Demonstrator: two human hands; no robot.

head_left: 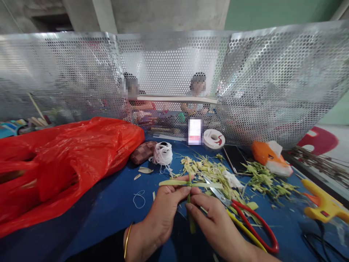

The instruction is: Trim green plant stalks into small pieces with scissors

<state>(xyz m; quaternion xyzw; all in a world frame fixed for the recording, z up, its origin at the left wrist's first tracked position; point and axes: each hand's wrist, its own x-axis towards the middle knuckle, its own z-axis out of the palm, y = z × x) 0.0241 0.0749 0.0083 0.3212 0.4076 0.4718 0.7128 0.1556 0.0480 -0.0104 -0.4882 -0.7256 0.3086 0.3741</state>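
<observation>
Left hand (165, 205): thumb and fingers pinching the crossed green leaf strips (174, 183) near their crossing; right hand (214, 214): thumb and forefinger pinching the strip that runs down from it, the piece held above the blue worktop (117, 222) in front of the person. Red-handled scissors (225, 201) lie open-handled just beside the right hand, with a heap of leaf scraps (208, 169) beyond. Farther out: white string ball (163, 154) left of the heap, dark phone (235, 159) to its right, yellow glue gun (320, 202) at far right, red plastic bag (73, 160) at left.
</observation>
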